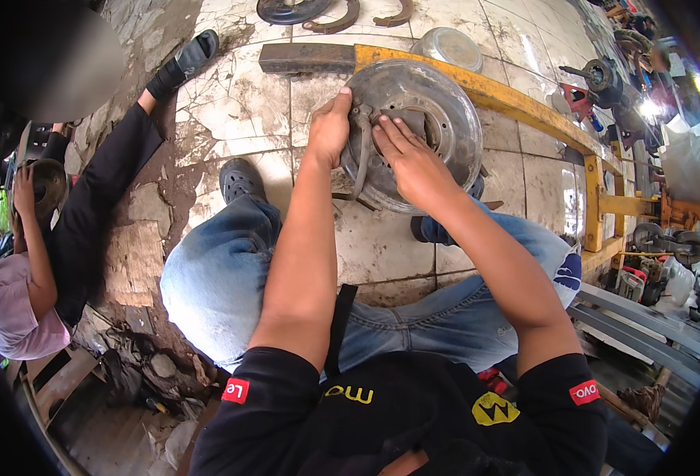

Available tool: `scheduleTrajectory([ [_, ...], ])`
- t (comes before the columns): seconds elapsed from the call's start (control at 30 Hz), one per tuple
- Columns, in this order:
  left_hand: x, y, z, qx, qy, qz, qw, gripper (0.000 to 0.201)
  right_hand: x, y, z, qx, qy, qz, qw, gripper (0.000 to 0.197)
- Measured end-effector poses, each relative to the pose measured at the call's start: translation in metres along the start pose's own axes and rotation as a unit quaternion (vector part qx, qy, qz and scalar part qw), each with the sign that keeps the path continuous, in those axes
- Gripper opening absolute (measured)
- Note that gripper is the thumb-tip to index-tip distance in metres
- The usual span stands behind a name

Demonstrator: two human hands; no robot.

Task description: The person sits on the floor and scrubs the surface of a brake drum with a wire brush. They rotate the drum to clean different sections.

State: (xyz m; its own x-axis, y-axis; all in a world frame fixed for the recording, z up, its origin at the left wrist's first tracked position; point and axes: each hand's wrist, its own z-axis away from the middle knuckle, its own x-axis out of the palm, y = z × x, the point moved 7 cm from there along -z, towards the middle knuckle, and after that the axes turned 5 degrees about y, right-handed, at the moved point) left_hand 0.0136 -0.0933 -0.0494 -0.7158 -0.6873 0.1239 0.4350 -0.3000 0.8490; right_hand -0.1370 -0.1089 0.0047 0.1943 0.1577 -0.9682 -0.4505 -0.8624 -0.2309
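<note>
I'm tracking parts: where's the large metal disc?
In the head view, the large metal disc is just right of upper centre, left hand at its left edge, overlapping the yellow bar.

We list, on one black shirt (pixel 421 389): yellow chest lettering (pixel 356 395), 6 o'clock; yellow emblem (pixel 495 408), dark angular mark, 5 o'clock; white-lettered red left-sleeve patch (pixel 235 390), 7 o'clock; matching right-sleeve patch (pixel 584 392), 4 o'clock.

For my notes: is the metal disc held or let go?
Held: the left hand grips the disc by its rim; the right hand lies over its face.
</note>
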Motion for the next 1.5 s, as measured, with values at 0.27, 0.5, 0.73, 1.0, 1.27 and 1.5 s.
scheduleTrajectory([
  [0.27, -0.003, -0.009, -0.015, 0.028, -0.015, 0.012, 0.999, 0.06, 0.001, -0.004, -0.001, 0.008, -0.001, -0.003, 1.0, 0.064],
  [0.5, -0.001, -0.008, -0.012, -0.002, -0.02, 0.023, 1.0, 0.059, 0.0, 0.0, -0.018, 0.014, 0.028, 0.019, 0.999, 0.061],
  [0.73, 0.0, -0.001, -0.007, 0.008, -0.007, -0.007, 1.0, 0.059, 0.0, -0.001, -0.003, 0.004, 0.001, 0.02, 1.0, 0.06],
  [1.0, 0.0, -0.004, -0.009, 0.012, 0.003, 0.005, 1.0, 0.059, 0.003, -0.001, -0.002, 0.007, -0.01, 0.023, 1.0, 0.05],
  [1.27, 0.0, -0.005, -0.009, -0.002, -0.017, 0.029, 0.999, 0.061, 0.0, 0.002, -0.015, 0.014, 0.02, 0.017, 1.0, 0.05],
  [1.5, 0.001, -0.005, -0.009, 0.012, -0.02, 0.0, 1.0, 0.062, -0.005, 0.002, -0.011, 0.012, 0.022, 0.053, 0.998, 0.049],
])
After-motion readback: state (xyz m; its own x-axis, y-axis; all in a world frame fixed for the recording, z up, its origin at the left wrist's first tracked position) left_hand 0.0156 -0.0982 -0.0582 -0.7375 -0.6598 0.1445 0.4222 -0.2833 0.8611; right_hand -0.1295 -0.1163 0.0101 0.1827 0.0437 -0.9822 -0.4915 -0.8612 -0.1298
